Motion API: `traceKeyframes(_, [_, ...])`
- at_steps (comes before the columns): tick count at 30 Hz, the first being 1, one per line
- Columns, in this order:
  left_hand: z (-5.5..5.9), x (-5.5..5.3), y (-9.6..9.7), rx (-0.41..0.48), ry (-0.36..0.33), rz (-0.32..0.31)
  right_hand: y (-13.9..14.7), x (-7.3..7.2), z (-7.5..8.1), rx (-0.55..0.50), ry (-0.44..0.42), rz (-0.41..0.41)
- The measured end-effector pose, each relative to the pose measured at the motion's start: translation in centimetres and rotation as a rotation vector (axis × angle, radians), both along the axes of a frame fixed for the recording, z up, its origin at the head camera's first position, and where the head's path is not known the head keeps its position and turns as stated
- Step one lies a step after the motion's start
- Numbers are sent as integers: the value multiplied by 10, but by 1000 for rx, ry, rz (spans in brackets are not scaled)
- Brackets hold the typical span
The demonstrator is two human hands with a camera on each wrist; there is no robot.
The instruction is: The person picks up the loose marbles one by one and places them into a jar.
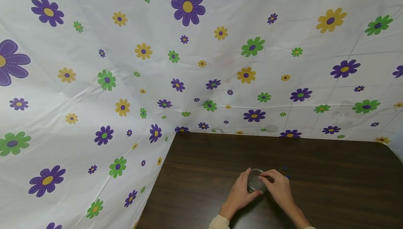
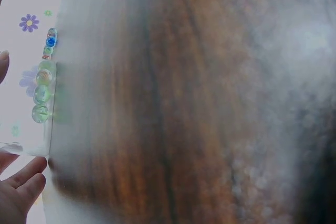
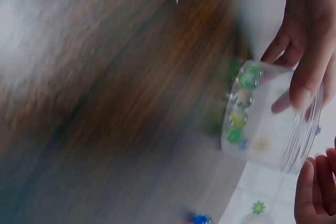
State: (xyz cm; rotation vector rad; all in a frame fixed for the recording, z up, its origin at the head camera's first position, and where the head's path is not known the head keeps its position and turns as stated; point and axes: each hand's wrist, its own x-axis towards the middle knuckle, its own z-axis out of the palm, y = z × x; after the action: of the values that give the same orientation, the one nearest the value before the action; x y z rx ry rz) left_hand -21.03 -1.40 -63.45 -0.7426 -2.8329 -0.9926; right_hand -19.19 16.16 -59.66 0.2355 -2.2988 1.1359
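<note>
Cream sleeve [image 1: 219,222] up front, left hand [image 1: 240,193] grips the jar [image 1: 254,180] between its fingers; right hand [image 1: 278,186] over jar's rim, can't tell if fingers hold anything.

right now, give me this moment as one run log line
left hand: holds jar | right hand: at jar rim, grasp unclear | jar: upright on table, marbles inside | loose marbles: on table near jar

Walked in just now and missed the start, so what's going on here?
A person's left hand grips a clear jar on the dark wooden table. Green and other coloured marbles sit in its bottom. The right hand is at the rim; whether it holds anything is unclear. A few more marbles lie on the table beyond that hand.
</note>
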Motion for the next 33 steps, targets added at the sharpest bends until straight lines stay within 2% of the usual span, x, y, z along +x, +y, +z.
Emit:
traceKeyframes(9, [-1,0,0,-5,5,19,17,1,0,2,-11,-64])
traceKeyframes(20, [-1,0,1,-9,44,17,33,4,-5,29,-7,-93])
traceKeyframes(29, [1,2,2,-11,-19,43,45,6,-10,29,-75,-138])
traceKeyframes(33, [2,2,2,-13,-21,43,51,7,-10,23,-101,-157])
